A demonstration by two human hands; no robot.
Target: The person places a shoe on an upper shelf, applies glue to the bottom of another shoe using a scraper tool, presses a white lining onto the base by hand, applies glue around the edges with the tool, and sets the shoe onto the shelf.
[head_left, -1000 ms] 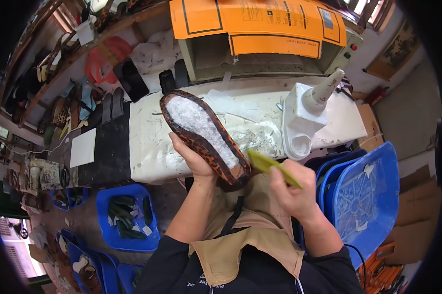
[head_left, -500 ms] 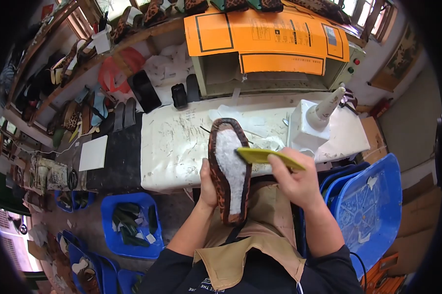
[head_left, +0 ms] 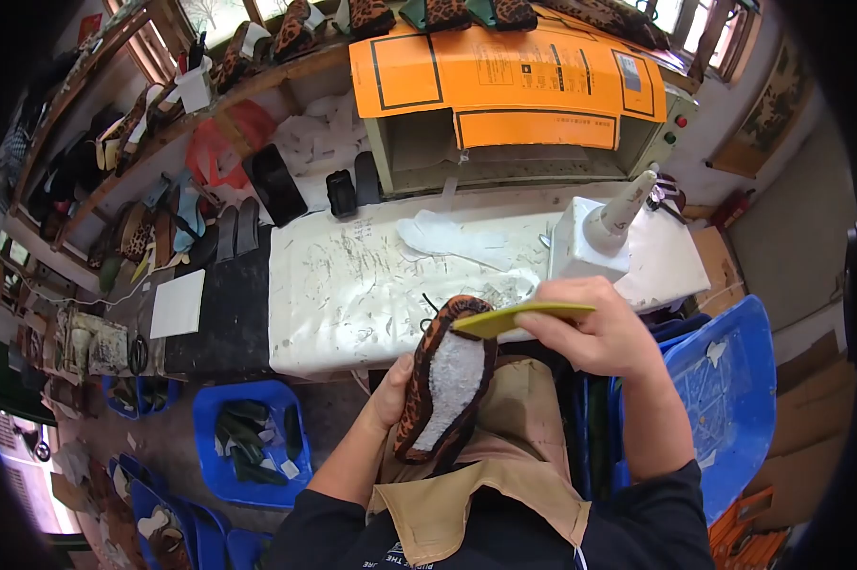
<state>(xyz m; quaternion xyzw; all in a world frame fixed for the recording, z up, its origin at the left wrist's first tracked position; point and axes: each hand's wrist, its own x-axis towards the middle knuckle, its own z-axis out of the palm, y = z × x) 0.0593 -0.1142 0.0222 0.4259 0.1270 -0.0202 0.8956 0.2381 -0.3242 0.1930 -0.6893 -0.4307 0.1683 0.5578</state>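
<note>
A leopard-patterned shoe piece (head_left: 455,378) is tilted with its underside up, showing a white filling framed by a dark brown rim. My left hand (head_left: 390,391) grips it along its left side, fingers wrapped behind. In my right hand (head_left: 585,328) is a yellow-green flat-handled tool (head_left: 523,318), pinched between thumb and fingers. The tool's left end touches the rim near the upper end of the shoe piece. Both hands are in front of the near edge of the white-covered table (head_left: 324,323).
An orange sheet (head_left: 514,71) covers a metal box oven at the back. A white stand with a cone (head_left: 613,223) is on the table's right. Blue baskets stand at the right (head_left: 732,408) and lower left (head_left: 210,465). Leopard-patterned shoes (head_left: 367,17) line the shelf above.
The shoe piece has moved down toward my body after turning more upright. The tool has gone from its lower end, past the middle of its side, to its upper end.
</note>
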